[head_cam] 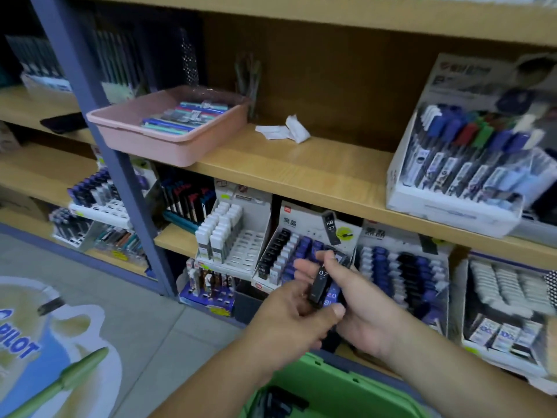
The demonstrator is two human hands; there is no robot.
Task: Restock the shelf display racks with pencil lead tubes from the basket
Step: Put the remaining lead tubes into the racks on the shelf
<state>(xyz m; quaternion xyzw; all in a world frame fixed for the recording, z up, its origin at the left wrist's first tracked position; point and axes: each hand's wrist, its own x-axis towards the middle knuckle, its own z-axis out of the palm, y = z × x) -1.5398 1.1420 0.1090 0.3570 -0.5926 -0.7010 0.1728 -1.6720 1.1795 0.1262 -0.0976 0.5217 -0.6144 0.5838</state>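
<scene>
Pencil lead tubes (332,297), one black and marked 0.7 and the rest blue, are held as a bunch directly in front of the display rack (303,226). The right hand (366,315) grasps the bunch with fingers curled behind it, while the left hand (286,324) pinches the black tube (320,285) at its lower end. The green basket (319,377) sits below the rack.

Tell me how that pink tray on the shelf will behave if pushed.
The pink tray looks like thin plastic holding only a few pens, so probably light and easy to slide. Its front corner seems to overhang the shelf, so an outward nudge might tip it.
</scene>
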